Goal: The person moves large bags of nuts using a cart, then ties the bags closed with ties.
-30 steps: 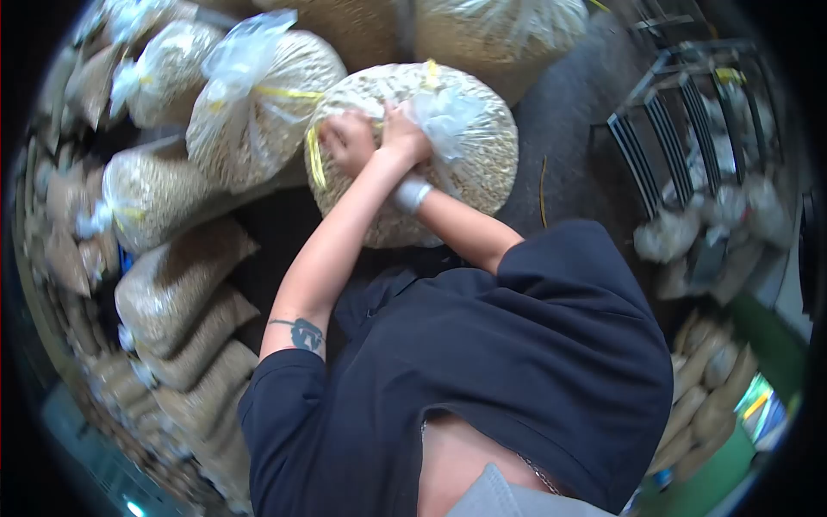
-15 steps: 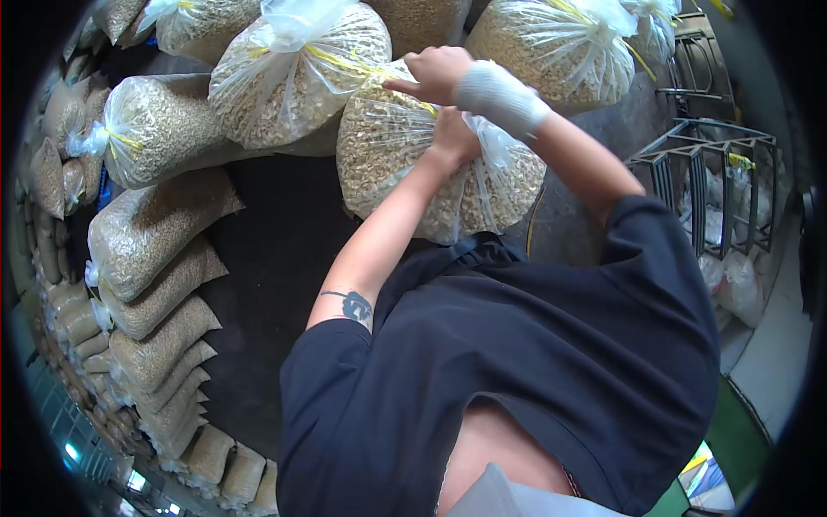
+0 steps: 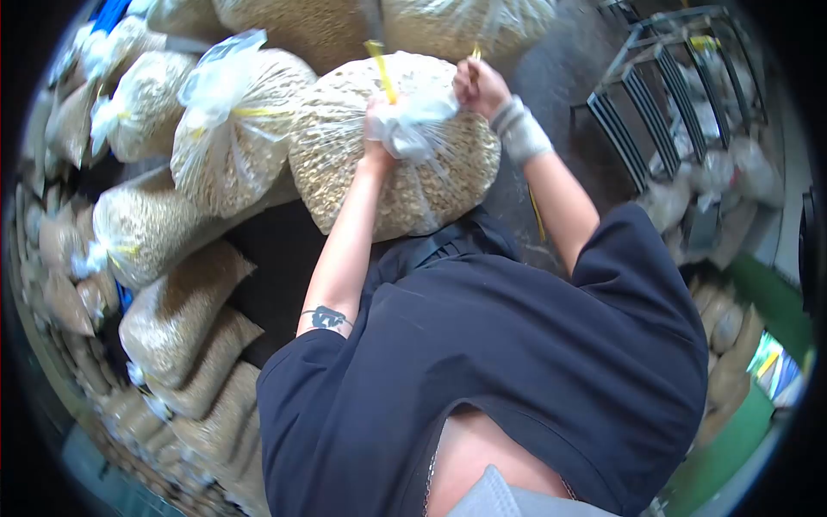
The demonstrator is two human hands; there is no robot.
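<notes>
The bag (image 3: 392, 146) neck is now gripped by the left hand (image 3: 376, 121), while the tie (image 3: 380, 69) is pulled taut by the clenched right hand (image 3: 479, 84), so the knot is judged nearly tightened.

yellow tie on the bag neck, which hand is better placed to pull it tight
Right, probably. The right hand is shut on one end of the yellow tie and free to draw away. The left hand grips the gathered neck of the bag, so it is busy keeping it closed.
</notes>
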